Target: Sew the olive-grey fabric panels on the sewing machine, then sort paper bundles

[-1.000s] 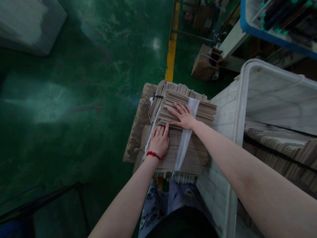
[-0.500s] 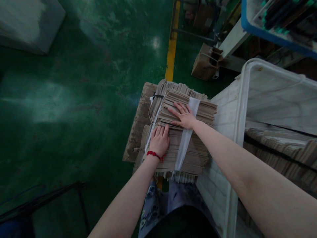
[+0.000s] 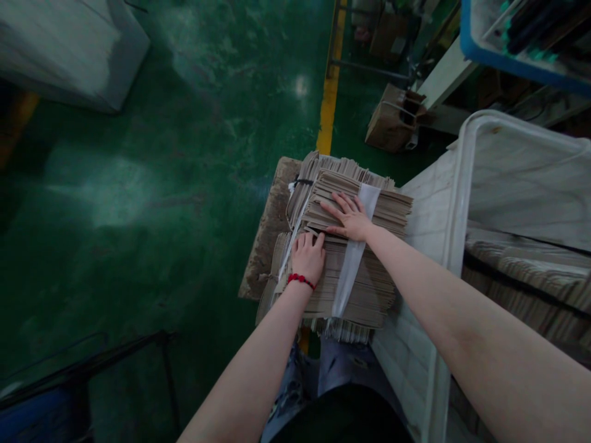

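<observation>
A bundle of flat brown cardboard sheets (image 3: 318, 295), packed edge-up with a white strap (image 3: 348, 277) across it, rests on a worn board (image 3: 270, 227). My right hand (image 3: 351, 220) lies spread on the far part of the bundle, its palm beside the strap. Nearer to me, my left hand (image 3: 308, 255), with a red bracelet at its wrist, rests on the sheets with its fingertips by a small dark gap between them. Its fingers are stretched out and lie over the edges. Behind the bundle stands another row of sheets (image 3: 341, 165), tied at the left with a dark cord.
A large white plastic bin (image 3: 455, 227) on the right holds more cardboard sheets (image 3: 545, 271). Beyond are a brown carton (image 3: 392, 117) and a blue-rimmed tray (image 3: 530, 71). A dark cart frame (image 3: 124, 351) stands at lower left, and a grey-white block (image 3: 111, 67) at upper left.
The whole view has shifted slightly to the right. Both hands stay on the bundle, and a small gap between the sheets by my left fingertips now shows more clearly.
</observation>
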Available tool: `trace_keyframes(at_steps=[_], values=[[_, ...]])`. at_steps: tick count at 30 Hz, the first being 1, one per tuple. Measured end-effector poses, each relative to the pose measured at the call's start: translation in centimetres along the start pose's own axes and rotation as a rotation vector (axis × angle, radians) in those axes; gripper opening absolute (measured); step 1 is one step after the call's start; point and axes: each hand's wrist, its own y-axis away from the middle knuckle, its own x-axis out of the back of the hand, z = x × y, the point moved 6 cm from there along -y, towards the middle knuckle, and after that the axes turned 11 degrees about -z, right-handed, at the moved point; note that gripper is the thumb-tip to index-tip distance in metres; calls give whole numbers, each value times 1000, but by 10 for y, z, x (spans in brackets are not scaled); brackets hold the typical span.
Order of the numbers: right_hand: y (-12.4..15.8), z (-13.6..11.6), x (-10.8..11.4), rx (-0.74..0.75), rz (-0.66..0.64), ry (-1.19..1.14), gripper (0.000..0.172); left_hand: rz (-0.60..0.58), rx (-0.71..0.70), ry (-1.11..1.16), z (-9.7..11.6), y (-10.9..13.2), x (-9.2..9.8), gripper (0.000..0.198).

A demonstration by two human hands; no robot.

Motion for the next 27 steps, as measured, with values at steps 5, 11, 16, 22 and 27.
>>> trace_keyframes(at_steps=[5, 11, 16, 22, 27], values=[[0, -1, 0, 1, 7, 19, 74, 29, -72, -16, -1, 8, -5, 48], [0, -2, 0, -38, -17, 46, 74, 35, -159, 21, -3, 4, -12, 48], [-1, -2, 1, -43, -37, 42, 74, 51, -155, 75, -6, 6, -13, 56], [-1, -3, 3, -43, -28, 42, 72, 44, -141, 54, -4, 6, -9, 70], [-1, -3, 3, -37, -21, 45, 70, 28, -143, 30, -4, 6, -10, 70]])
